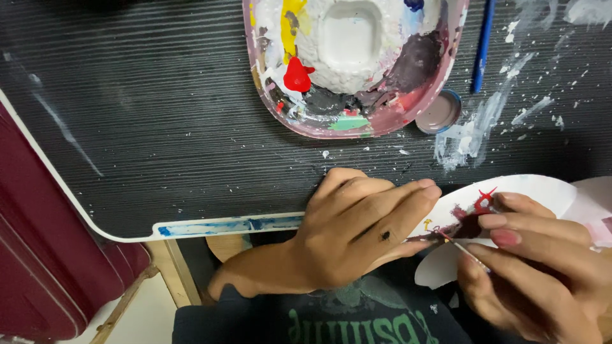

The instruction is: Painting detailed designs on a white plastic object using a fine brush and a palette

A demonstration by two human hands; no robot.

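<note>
Nearest the camera, the person's dark printed shirt (344,318) fills the bottom edge, with both hands just above it. Left hand (357,232) lies flat with fingers together, pressing down the edge of a white paper cutout (529,191); its grip is closed on nothing. Right hand (542,274) pinches a thin paintbrush (462,248), whose tip touches the dark maroon and red marks on the cutout. That cutout overhangs the near edge of the surface (159,127), a black ribbed top with a white rim, streaked with white paint at right. Farther back sit a pink paint-smeared palette (389,121), a small round lid (440,113) just beside it, and a blue brush handle (482,44). At left stands something maroon (38,255).
</note>
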